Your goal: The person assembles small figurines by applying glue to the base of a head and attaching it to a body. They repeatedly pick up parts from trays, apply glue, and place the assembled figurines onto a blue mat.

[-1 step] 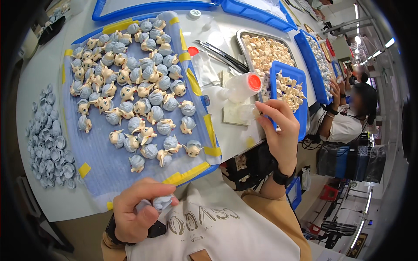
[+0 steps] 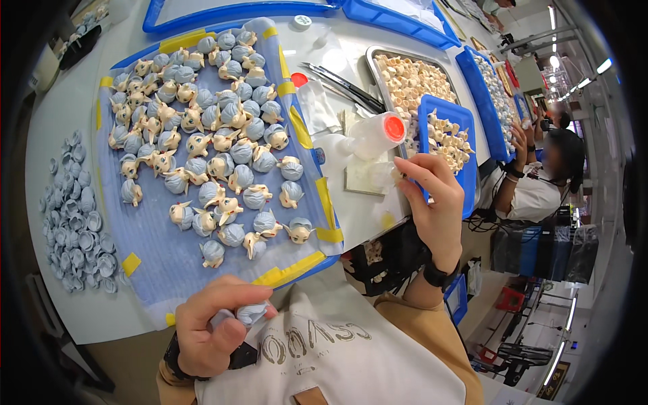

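Close to my apron, my left hand [image 2: 219,327] is closed around a pale grey-blue doll hair piece [image 2: 251,314]. My right hand [image 2: 435,196] reaches out with thumb and forefinger pinched beside a small translucent cup [image 2: 382,175]; whatever sits between those fingertips is too small to name. The cup is by a whitish block [image 2: 360,181]. Left of it lies a blue cloth-lined tray [image 2: 152,229] edged with yellow tape, bearing many small doll heads [image 2: 220,165] with pointed ears and grey-blue hair.
Loose hair pieces [image 2: 74,229] are heaped at the far left. A white bottle with a red cap [image 2: 374,133] leans beside the cup, with tweezers [image 2: 347,88] behind. A metal tray [image 2: 372,67] and a blue basket [image 2: 466,116] hold face parts. A co-worker [image 2: 540,179] sits at right.
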A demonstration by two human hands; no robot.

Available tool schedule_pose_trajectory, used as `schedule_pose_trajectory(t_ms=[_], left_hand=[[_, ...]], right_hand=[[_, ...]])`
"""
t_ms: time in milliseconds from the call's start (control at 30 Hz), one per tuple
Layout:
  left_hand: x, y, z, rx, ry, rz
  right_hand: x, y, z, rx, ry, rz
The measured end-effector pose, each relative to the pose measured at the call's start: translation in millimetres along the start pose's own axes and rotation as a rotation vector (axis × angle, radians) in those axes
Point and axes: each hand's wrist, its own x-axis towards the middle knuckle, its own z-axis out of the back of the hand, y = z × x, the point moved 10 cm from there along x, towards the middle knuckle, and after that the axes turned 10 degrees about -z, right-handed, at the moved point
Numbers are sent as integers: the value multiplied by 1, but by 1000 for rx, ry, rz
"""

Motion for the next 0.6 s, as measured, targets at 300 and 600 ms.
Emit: schedule_pose_trajectory(t_ms=[300,600], left_hand=[[6,-3,-7,63,7,46],[8,3,-4,82,8,40]], right_hand=[[4,21,-2,-134,10,102],[-18,-36,8,312,-187,-155]])
